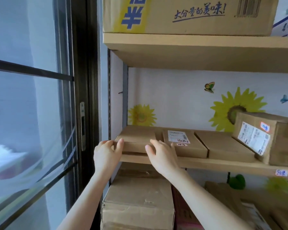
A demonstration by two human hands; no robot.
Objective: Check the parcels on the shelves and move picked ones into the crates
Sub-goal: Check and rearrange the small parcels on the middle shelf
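Observation:
A flat brown cardboard parcel (136, 138) lies at the left end of the middle shelf (223, 164). My left hand (108, 153) grips its front left corner, fingers curled over the edge. My right hand (161, 155) grips its front right corner, between it and the neighbouring parcel with a white label (184, 143). A third flat parcel (226, 146) lies further right. A bigger labelled box (269, 138) stands tilted at the right end. No crate is in view.
A large printed carton (189, 15) sits on the top shelf. Below the middle shelf stand a big cardboard box (138, 205) and more parcels (239, 206). A dark-framed window (70, 97) is close on the left. Sunflower stickers cover the back wall.

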